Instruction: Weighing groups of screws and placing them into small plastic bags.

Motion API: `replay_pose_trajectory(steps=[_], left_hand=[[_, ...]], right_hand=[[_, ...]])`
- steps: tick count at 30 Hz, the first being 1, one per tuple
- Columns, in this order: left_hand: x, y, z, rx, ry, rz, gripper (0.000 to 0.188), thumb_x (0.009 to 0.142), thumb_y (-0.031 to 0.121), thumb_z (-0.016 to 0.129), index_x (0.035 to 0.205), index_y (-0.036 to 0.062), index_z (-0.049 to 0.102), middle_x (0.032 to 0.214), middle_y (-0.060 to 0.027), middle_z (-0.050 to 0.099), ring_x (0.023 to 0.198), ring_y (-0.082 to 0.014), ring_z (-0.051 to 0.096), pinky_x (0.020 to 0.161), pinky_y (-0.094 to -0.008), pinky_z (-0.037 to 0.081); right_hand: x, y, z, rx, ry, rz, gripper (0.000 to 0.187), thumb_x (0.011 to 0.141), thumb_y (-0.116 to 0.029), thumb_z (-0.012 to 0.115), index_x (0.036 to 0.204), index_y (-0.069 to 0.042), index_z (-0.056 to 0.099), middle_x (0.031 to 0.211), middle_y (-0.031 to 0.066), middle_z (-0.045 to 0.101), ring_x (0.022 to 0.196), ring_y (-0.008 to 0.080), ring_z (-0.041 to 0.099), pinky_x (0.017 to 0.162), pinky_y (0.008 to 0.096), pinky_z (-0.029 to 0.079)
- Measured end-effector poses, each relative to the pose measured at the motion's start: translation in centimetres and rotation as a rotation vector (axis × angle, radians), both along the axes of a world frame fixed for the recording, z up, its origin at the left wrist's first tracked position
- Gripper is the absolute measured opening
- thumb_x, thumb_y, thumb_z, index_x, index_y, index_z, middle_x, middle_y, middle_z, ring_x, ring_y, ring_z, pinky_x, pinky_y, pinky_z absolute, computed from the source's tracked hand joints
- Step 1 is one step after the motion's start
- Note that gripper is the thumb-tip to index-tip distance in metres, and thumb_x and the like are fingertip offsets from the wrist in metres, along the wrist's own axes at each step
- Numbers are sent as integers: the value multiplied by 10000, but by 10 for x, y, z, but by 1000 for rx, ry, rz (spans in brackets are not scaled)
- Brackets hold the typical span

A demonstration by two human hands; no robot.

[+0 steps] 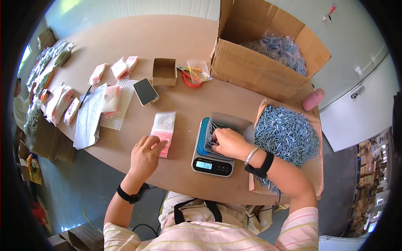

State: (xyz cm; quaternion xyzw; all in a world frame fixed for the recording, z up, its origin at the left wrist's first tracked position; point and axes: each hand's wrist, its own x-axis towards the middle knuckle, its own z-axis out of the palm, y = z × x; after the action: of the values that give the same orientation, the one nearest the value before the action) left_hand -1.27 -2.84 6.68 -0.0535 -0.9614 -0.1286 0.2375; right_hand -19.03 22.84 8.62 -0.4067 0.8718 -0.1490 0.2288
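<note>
A stack of small clear plastic bags [164,121] with red-and-white print lies on the table in front of me. My left hand [146,157] is curled at its lower left edge, thumb and fingertips pinched on a bag. To the right, a grey scoop-shaped tray [234,121] rests on a digital scale [212,167] with a lit display. Inside the tray my right hand [229,143] has its fingers closed among loose screws [215,125]; its fingertips are partly hidden. A big heap of silvery-blue screws [287,134] spreads on brown paper beside my right forearm.
A large open carton [259,62] with bagged screws stands at the back right, near a pink bottle [313,99]. Further left are red-handled scissors [191,79], a small cardboard box [164,72], a phone-like device [146,92], papers [90,115] and several filled packets [58,104].
</note>
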Motion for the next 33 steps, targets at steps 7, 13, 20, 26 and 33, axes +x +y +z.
replay_pose_trajectory(steps=[7,13,20,26,33], left_hand=[[-3,11,20,126,163,4,374,694,-79,679,1026,85,732,884,-61,597,783,-270,613,682,-391,510],[6,24,26,259,75,70,137,779,-5,731,834,66,627,849,-79,601,725,-289,617,641,-398,519],[28,23,21,488,-167,33,166,839,38,769,796,16,610,796,-107,594,637,-286,607,550,-370,474],[28,30,11,349,28,-15,216,756,99,868,778,31,663,676,-79,527,566,-228,587,511,-334,451],[37,41,2,627,-216,152,126,762,67,851,795,64,730,670,-73,506,566,-208,531,526,-316,423]], right_hand=[[-8,2,0,-52,23,-51,248,800,-204,755,950,-7,755,901,219,726,879,380,705,789,442,556],[-23,32,31,-110,-101,-36,287,830,-212,755,1025,-2,755,852,208,726,743,343,700,713,398,536],[-11,100,88,-274,137,-313,235,885,-153,703,1021,36,735,855,212,722,740,326,704,685,365,536],[-14,183,77,-56,693,-462,253,880,-122,711,1074,41,711,967,193,709,817,362,680,750,434,542],[-6,173,49,-331,214,-544,433,956,-270,728,1263,17,622,1024,100,701,848,156,664,734,307,547]])
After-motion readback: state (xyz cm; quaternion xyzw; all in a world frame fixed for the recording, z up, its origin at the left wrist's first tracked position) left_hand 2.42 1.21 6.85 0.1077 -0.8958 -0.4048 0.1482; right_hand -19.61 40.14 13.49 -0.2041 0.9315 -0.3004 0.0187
